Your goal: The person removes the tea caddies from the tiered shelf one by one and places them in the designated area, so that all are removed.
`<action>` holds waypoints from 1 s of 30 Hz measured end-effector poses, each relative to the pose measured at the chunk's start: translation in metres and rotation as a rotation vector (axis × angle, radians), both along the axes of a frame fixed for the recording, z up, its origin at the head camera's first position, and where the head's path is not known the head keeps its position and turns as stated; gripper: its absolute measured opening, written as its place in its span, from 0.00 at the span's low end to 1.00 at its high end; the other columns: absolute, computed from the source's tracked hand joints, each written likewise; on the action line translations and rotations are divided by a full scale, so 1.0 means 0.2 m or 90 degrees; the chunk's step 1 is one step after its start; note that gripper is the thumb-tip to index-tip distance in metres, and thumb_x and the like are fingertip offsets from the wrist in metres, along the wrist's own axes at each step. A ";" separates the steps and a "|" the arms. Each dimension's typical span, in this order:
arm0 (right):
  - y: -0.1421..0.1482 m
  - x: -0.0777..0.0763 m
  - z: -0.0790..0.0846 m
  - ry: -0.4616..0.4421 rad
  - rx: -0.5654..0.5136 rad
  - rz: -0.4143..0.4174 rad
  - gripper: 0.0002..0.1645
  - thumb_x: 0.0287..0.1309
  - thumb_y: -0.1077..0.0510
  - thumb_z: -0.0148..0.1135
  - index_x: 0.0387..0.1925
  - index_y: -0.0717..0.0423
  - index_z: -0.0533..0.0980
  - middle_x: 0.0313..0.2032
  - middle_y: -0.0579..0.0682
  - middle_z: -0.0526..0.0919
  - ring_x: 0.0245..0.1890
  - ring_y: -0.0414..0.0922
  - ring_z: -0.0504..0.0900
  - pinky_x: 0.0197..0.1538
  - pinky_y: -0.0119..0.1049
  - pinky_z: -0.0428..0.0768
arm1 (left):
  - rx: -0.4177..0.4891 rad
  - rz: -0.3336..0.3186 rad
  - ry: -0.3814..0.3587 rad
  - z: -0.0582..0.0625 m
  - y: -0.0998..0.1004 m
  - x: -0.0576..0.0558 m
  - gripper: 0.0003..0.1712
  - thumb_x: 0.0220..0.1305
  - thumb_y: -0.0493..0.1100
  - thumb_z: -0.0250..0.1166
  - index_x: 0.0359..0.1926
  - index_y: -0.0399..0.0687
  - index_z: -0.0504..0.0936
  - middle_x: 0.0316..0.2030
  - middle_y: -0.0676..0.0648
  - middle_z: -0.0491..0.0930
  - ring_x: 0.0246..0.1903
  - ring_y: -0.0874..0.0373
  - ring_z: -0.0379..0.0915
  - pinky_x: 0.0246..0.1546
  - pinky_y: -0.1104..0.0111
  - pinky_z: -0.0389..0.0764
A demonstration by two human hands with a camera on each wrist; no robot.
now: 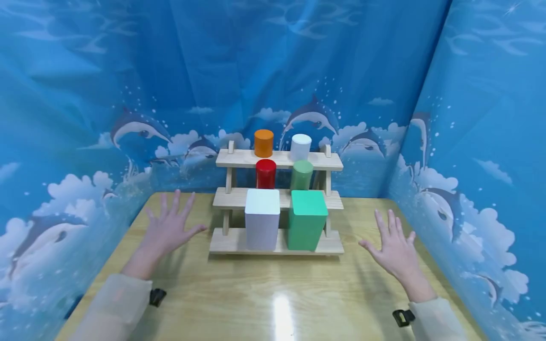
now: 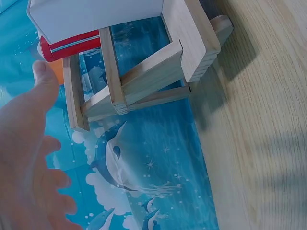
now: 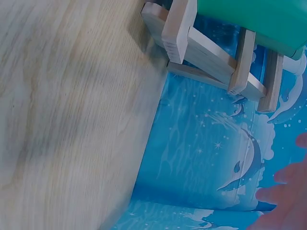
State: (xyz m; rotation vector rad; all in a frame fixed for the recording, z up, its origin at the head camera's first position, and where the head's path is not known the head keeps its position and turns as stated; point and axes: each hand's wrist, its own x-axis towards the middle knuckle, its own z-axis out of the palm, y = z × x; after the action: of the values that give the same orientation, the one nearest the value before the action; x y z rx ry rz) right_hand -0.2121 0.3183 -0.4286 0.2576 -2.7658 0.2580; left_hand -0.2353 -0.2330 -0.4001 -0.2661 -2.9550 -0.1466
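Observation:
My left hand (image 1: 168, 229) hovers over the table left of a three-tier wooden rack (image 1: 232, 241), fingers spread and holding nothing. On the other side, my right hand (image 1: 396, 251) is likewise spread and holds nothing. The bottom tier carries a white block (image 1: 262, 222) and a green block (image 1: 307, 222). Behind them on the middle tier stand a red cylinder (image 1: 266, 174) and a pale green cylinder (image 1: 302, 175). Up on the top tier are an orange cylinder (image 1: 263, 143) and a white cylinder (image 1: 300, 147). The left wrist view shows the rack's side frame (image 2: 153, 72) beyond the thumb.
The light wooden table (image 1: 239, 293) ends against a blue curtain (image 1: 204, 61) printed with dolphins and clouds. That curtain also runs along both sides. Black straps (image 1: 157, 297) show at both sleeve cuffs.

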 end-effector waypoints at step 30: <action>-0.10 -0.06 0.01 0.059 -0.384 0.119 0.35 0.64 0.55 0.55 0.69 0.56 0.55 0.63 0.64 0.62 0.59 0.64 0.64 0.55 0.65 0.64 | 0.453 -0.017 -0.031 -0.09 0.02 -0.17 0.44 0.61 0.64 0.56 0.68 0.42 0.58 0.66 0.36 0.56 0.62 0.35 0.54 0.59 0.43 0.62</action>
State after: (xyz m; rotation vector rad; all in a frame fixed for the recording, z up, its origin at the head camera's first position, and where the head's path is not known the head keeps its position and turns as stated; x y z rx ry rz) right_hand -0.2240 0.2985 -0.4273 0.3529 -2.4323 1.0679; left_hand -0.2702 -0.2288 -0.4182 -0.1948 -2.7178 -1.1753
